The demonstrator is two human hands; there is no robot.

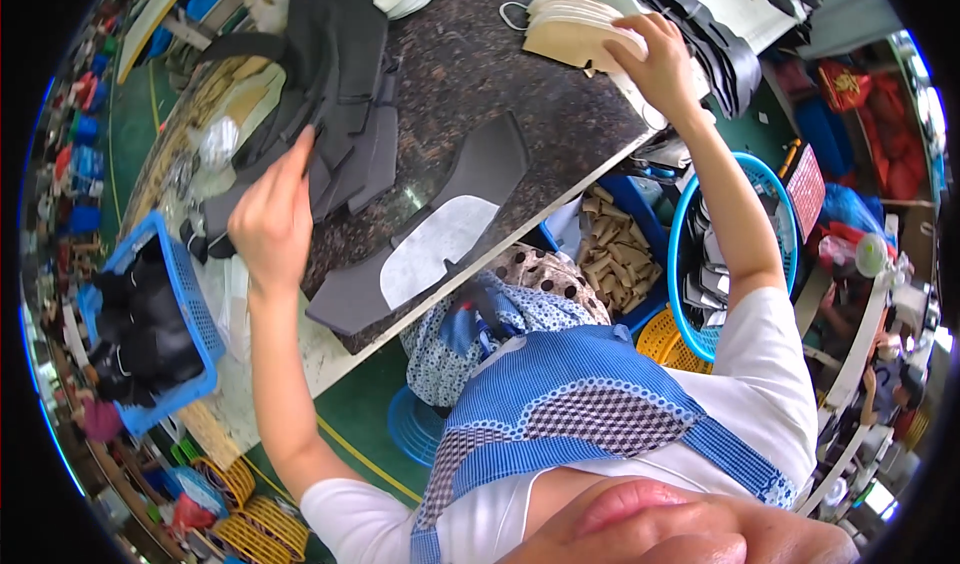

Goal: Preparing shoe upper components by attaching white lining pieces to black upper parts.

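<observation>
Nearest, a dark grey cut piece (420,234) is lying flat at the near edge of the speckled stone worktop (480,74), with a pale grey piece of like outline (435,249) resting on top of it; laid so, they seem set out for matching shapes. Both look thin, flat and flexible, like sheet foam or felt.

Further out, the left hand (272,219) is reaching onto a fanned stack of dark grey pieces (340,114), fingers curled and pressing on one edge, probably lifting a single layer free; whether it is truly pinching a sheet I cannot tell. Beside that forearm a blue plastic basket (185,304) is holding black parts, close enough to reach.

Farther away, the right hand (655,64) is stretching to a stack of beige curved pieces (570,29) at the far corner, fingers closing over the top one. Those pieces are looking stiff, pale and neatly overlapped, like cut insoles.
</observation>
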